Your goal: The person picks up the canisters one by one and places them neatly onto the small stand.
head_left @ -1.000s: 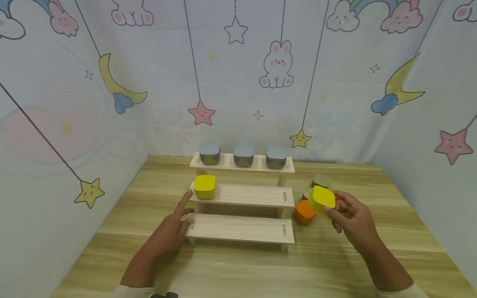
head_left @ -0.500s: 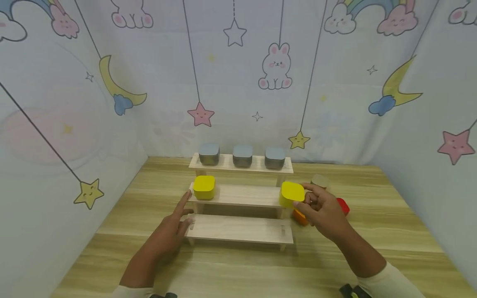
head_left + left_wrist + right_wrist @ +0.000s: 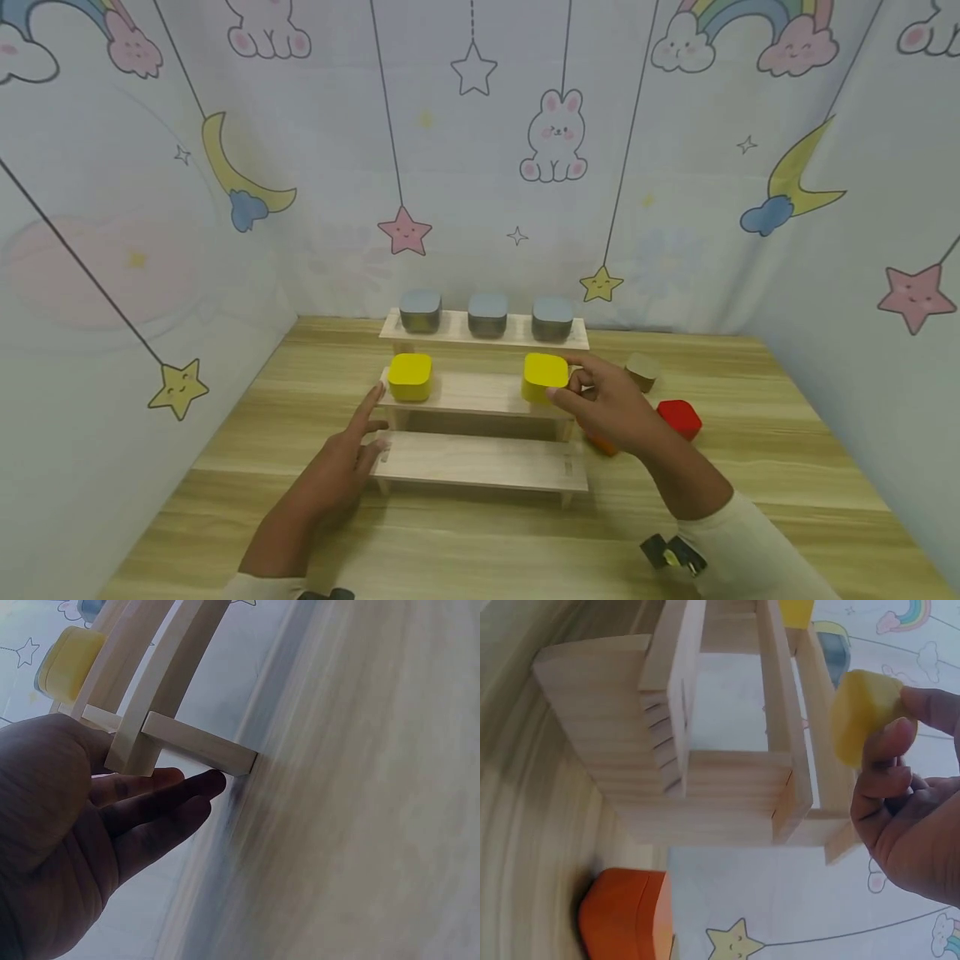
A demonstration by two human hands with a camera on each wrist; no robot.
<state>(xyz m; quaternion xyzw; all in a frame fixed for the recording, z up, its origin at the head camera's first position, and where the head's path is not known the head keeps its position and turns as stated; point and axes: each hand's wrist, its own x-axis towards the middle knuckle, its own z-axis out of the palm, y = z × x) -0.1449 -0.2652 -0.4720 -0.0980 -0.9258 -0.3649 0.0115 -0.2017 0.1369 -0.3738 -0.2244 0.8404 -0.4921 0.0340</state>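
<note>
My right hand (image 3: pixel 611 404) pinches a yellow rounded block (image 3: pixel 545 377) between thumb and fingers, over the right part of the middle tier of a wooden stepped shelf (image 3: pixel 480 460). In the right wrist view this yellow block (image 3: pixel 862 716) appears apart from the planks. A second yellow block (image 3: pixel 410 377) sits at the middle tier's left end. Beside it, my left hand (image 3: pixel 341 467) touches the shelf's left end, thumb at the lowest tier and index finger at the middle one. The left wrist view shows its other fingers (image 3: pixel 161 825) extended by the shelf's leg.
Three grey rounded blocks (image 3: pixel 487 315) line the top tier. Right of the shelf, on the wood-grain table (image 3: pixel 480 550), lie a red block (image 3: pixel 679 419), a beige block (image 3: pixel 642 372) and an orange block (image 3: pixel 626 915), partly hidden by my right hand in the head view.
My right hand has carried the yellow block leftward from beside the shelf to over the middle tier, uncovering the red block. The left hand has stayed at the shelf's left end.
</note>
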